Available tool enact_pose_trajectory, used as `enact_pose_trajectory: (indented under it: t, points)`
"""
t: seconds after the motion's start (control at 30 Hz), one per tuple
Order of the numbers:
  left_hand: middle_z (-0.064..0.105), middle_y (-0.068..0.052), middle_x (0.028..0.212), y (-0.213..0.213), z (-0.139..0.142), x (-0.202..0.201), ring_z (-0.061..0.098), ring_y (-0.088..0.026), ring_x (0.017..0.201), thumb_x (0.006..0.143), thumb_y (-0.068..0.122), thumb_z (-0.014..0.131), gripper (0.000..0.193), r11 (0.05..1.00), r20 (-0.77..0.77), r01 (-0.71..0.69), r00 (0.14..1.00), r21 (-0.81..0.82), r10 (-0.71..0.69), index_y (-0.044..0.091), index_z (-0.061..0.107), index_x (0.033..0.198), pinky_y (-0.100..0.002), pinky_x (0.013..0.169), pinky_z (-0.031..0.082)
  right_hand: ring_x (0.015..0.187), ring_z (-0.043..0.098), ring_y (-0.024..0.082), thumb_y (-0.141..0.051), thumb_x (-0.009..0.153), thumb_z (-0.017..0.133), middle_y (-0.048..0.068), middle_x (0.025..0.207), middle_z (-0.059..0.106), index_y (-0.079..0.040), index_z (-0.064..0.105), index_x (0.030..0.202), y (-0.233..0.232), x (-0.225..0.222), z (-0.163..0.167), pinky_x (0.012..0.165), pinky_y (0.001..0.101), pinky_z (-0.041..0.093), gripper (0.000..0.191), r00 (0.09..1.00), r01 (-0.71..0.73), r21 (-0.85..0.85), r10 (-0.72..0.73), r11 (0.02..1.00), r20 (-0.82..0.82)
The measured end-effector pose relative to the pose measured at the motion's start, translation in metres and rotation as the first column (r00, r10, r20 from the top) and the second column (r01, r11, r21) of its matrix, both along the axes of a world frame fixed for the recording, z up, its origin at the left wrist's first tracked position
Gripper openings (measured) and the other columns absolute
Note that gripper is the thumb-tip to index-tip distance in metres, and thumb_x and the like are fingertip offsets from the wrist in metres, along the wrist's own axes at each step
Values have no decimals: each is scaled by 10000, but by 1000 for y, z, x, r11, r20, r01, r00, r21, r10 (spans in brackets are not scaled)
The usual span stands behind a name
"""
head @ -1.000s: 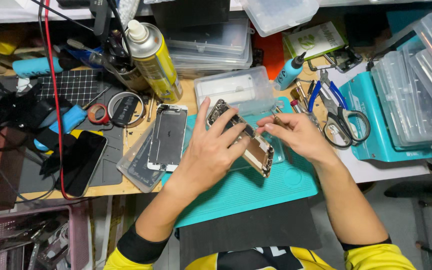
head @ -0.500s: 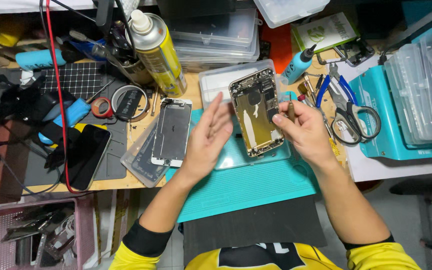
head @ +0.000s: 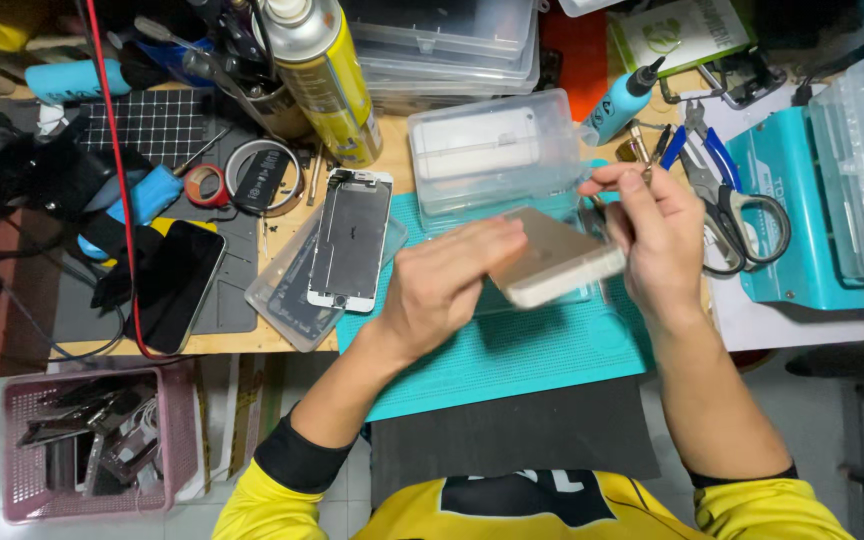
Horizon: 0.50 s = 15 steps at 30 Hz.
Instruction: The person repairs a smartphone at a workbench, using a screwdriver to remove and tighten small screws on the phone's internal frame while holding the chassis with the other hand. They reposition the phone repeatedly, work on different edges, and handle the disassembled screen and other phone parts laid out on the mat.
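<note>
Leftmost, a detached phone screen [head: 350, 240] lies face-down on the counter [head: 282, 340]. Left hand [head: 442, 285] grips the gold phone housing [head: 552, 258] above the teal mat [head: 512, 350]; right hand [head: 657, 225] steadies its far end, fingers closed. Pliers [head: 722, 190] lie right.

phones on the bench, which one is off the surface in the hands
The pale gold phone body, gripped by both hands; the white-framed screen and the black phone lie flat.
</note>
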<state>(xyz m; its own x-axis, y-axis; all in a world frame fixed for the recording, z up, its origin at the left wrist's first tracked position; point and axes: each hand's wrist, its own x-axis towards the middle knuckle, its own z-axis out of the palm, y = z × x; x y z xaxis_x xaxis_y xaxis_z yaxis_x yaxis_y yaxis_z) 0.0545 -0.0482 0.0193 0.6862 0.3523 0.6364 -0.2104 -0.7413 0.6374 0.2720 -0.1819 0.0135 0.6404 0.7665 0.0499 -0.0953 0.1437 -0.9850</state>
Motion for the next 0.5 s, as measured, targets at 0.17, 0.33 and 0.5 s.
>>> enact_pose_trajectory:
  t: [0.17,0.33,0.5]
  points:
    - [715,-126,1231,5,16,-1,681,-350,1166,815,21,733,406,925,-146,91,989,369,-39,45,680,1217,-486,1036,543,502,375,23,-156,1107,517,117,1041,725,16,657,1134,-10,9,2,468,204,278,224,992,7,6,-6,1000,-124]
    - [712,-117,1255,7,7,2,714,-312,1175,805,-86,657,476,984,-83,26,996,176,-11,51,664,1260,-432,1032,586,509,371,20,-126,1087,555,105,990,723,27,671,1116,-11,8,-2,463,202,261,193,997,-18,-51,14,999,-81]
    - [754,-118,1058,9,-14,6,791,-216,990,958,-62,693,265,946,-120,-159,984,-284,130,31,702,1206,-294,820,610,532,397,-10,-103,1016,616,75,989,749,17,691,1142,-8,2,-4,469,175,284,190,995,-89,-234,96,968,22]
